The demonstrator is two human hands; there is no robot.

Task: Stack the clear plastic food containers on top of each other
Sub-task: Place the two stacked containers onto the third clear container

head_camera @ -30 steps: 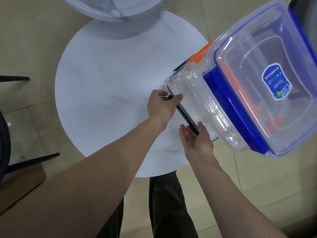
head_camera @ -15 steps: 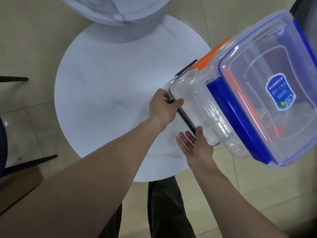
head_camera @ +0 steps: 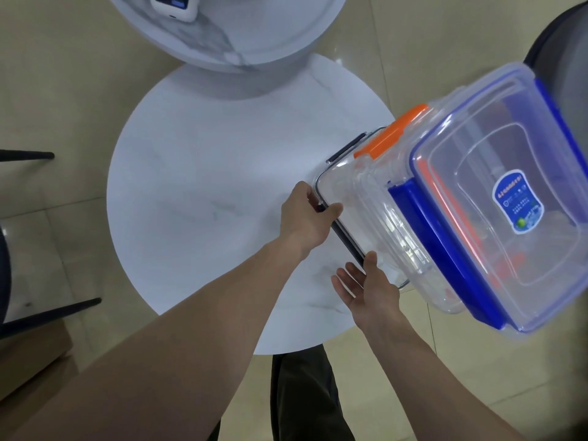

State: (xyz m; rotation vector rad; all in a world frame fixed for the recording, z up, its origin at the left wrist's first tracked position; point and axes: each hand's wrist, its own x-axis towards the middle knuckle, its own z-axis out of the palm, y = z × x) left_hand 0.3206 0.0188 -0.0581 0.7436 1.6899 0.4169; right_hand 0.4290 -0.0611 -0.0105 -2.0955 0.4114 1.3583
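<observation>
A round white marble-look table [head_camera: 203, 198] spreads out left of the grip. Beyond it, a second white tabletop [head_camera: 241, 36] carries a white-cased phone [head_camera: 173, 6]. Black chair legs [head_camera: 47, 316] cross beige floor tiles [head_camera: 413, 43] at far left.

1. The top container [head_camera: 509, 198] is clear, glossy plastic; its lid has an opaque blue plastic rim and a smooth blue side latch [head_camera: 445, 249].
2. A glossy printed sticker [head_camera: 518, 203] in blue and white lies flat on that lid.
3. The middle container [head_camera: 394, 218] is see-through plastic with ribbed walls and a matt orange plastic latch [head_camera: 389, 135].
4. The bottom container [head_camera: 337, 192] is clear with a dark rim; whether it is glass or plastic cannot be told.
5. The round table [head_camera: 206, 202] has a smooth, matt white top with faint marble veining.
6. The floor [head_camera: 63, 90] is beige tile, smooth with a slight sheen.
7. The far round table [head_camera: 254, 33] has a white, grey-veined marble look.
</observation>
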